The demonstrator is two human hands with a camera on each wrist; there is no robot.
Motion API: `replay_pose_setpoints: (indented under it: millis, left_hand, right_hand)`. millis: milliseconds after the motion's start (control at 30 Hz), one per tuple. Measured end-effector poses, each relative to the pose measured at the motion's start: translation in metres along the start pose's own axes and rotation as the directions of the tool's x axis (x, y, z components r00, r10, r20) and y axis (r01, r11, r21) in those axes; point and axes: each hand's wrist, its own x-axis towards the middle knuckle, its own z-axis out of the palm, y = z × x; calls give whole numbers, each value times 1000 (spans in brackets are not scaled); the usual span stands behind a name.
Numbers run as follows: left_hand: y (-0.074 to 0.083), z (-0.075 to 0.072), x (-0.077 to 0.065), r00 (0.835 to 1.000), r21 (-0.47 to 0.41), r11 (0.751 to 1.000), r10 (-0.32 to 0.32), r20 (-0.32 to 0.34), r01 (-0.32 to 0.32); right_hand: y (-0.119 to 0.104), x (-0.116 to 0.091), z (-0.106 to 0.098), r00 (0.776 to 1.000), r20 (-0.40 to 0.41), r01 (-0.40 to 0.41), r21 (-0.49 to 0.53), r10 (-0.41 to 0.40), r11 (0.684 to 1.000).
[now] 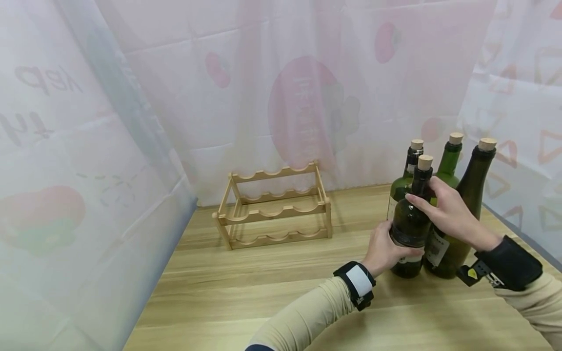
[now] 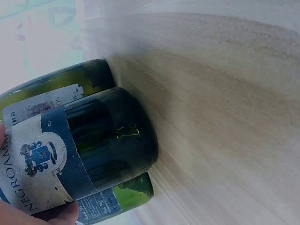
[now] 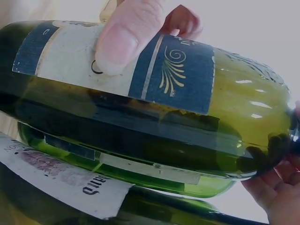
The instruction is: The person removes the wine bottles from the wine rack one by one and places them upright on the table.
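A dark green wine bottle [image 1: 409, 219] with a cork stands upright at the front of a group of bottles on the right side of the table. My left hand [image 1: 381, 249] grips its lower body, the thumb across the label. Higher up, my right hand [image 1: 454, 214] holds the same bottle around its shoulder and neck. In the left wrist view the bottle [image 2: 112, 136] shows a white and blue label, its base close to the wood. The right wrist view has the left thumb [image 3: 123, 44] pressing on that label.
Three more corked bottles stand close behind and beside it: one at back left [image 1: 398, 186], a bright green one [image 1: 449, 163] and a tall dark one [image 1: 474, 178]. A wooden bottle rack [image 1: 276, 214] sits left of them near the back curtain [image 1: 246, 112]. Curtains also line both sides.
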Motion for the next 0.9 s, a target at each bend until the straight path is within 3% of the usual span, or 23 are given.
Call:
replay_pose_setpoints:
  millis: [333, 900]
  left_hand:
    - [-3, 3, -1, 1000, 3, 1000, -7, 0, 7]
    - [-2, 2, -4, 999, 21, 1000, 8, 35, -9]
  right_hand:
    - [2, -2, 3, 1000, 2, 6, -6, -6, 1000]
    - [1, -10, 7, 995, -78, 62, -53, -66, 997]
